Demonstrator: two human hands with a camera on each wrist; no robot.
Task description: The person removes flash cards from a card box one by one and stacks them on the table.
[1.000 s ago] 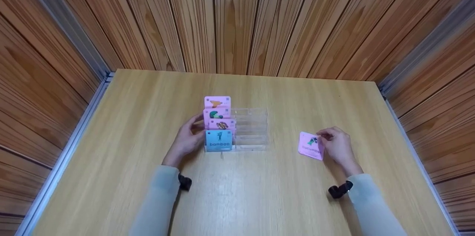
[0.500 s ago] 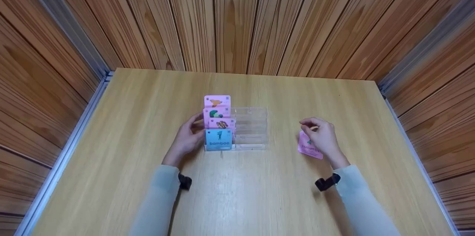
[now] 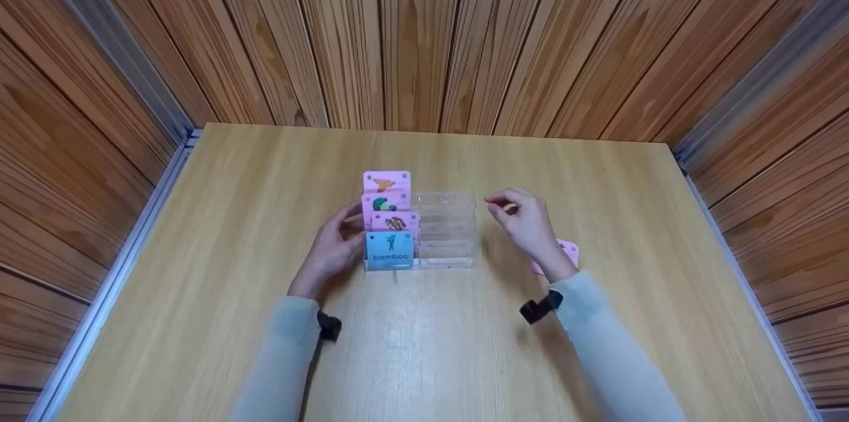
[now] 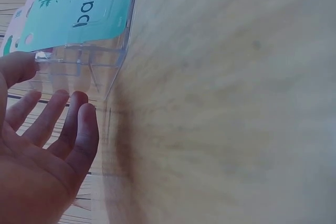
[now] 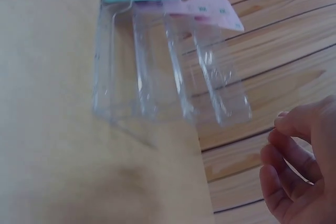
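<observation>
A clear stepped rack (image 3: 446, 264) stands on the table with cards in its left half. The blue bamboo card (image 3: 390, 251) fills the front row; behind it rise three pink picture cards (image 3: 387, 180). My left hand (image 3: 331, 253) touches the rack's left side, its thumb and loosely bent fingers (image 4: 86, 129) against the clear side wall. Right of the rack hovers my right hand (image 3: 525, 223), fingers loosely curled, nothing visible between them in the right wrist view. Under its wrist a pink card (image 3: 569, 249) lies on the table, partly hidden by the forearm.
The rack's right half shows bare clear tiers (image 5: 157, 72). A light wooden table (image 3: 265, 170) spreads around it, with wood-panelled walls (image 3: 424, 37) at the back and sides. A black wrist camera (image 3: 542, 307) sits on each forearm.
My right hand has let go of the pink cucumber card, which stays on the table, and has moved left and up toward the rack. My left hand keeps its place.
</observation>
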